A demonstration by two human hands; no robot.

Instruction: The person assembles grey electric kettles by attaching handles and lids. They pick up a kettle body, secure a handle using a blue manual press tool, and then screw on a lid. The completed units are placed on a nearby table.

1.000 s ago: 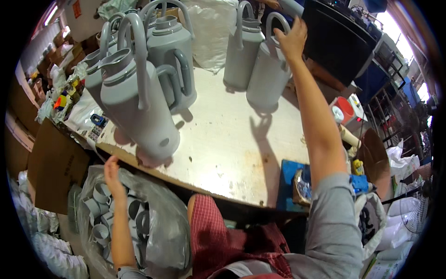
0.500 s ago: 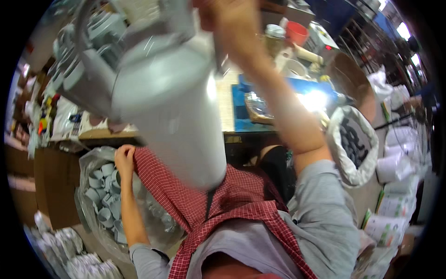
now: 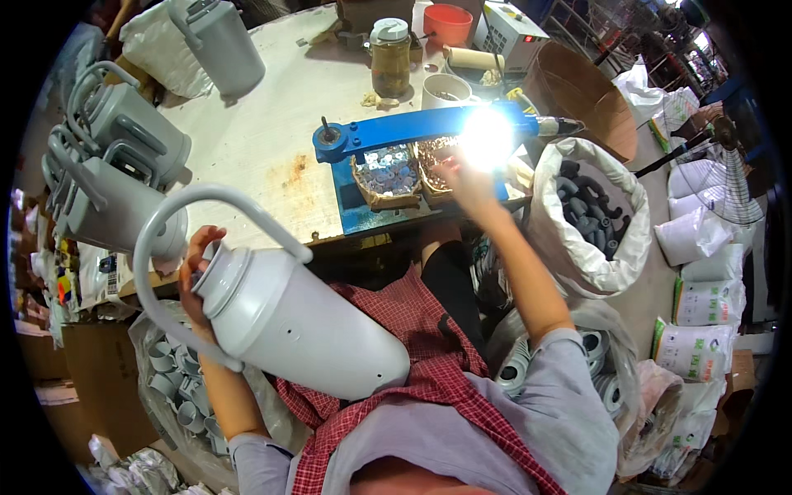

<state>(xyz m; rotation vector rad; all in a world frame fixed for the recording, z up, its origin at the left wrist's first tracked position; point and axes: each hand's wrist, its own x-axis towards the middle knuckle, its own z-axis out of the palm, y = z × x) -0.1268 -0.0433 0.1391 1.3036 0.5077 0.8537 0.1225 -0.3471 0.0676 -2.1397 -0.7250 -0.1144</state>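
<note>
A light grey vacuum jug shell (image 3: 305,326) with a large loop handle (image 3: 194,198) lies tilted across my lap, its neck toward the upper left. Small dark holes show in its side. My left hand (image 3: 200,268) is wrapped round the neck, with the fingers at the opening. Over a small tray of brass-coloured pieces (image 3: 435,161) my right hand (image 3: 466,186) reaches down, fingers drawn together; lamp glare hides whether they hold anything. Beside it sits a tray of small silvery discs (image 3: 388,175). Above both trays extends a blue metal arm (image 3: 396,128) with a bright lamp.
Several grey jugs (image 3: 124,198) crowd the table's left side, and another jug (image 3: 223,49) stands farther back. A lidded jar (image 3: 390,62), a white mug (image 3: 445,89) and a red bowl (image 3: 448,23) are behind the blue arm. At right stands a white sack of dark curved parts (image 3: 590,214).
The jug shell has come down onto my lap. My right hand has let go of it and moved to the tray; my left hand has gone from the checked apron to the jug's neck.
</note>
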